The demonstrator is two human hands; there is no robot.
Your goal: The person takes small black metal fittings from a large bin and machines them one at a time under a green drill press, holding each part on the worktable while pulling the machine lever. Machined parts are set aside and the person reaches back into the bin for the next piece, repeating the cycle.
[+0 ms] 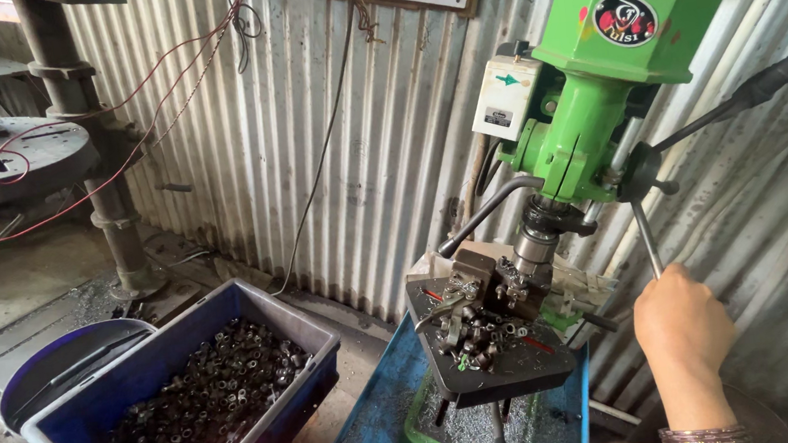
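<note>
Right hand on the feed lever of the green drill press.

The right hand (681,324) has its fingers closed around the lever handle (648,243), which runs steeply up to the hub; the spindle (533,248) and cluttered drill table (492,342) lie to its left. The left hand is barely in view at the bottom edge, grip unreadable. The blue bin (184,386) sits well left.

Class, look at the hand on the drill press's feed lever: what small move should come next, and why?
Probably pull the feed lever further down. The right hand grips its end, and the spindle sits just above the small metal part clamped in the fixture on the work table, so lowering it would bring the tool into the part.
</note>
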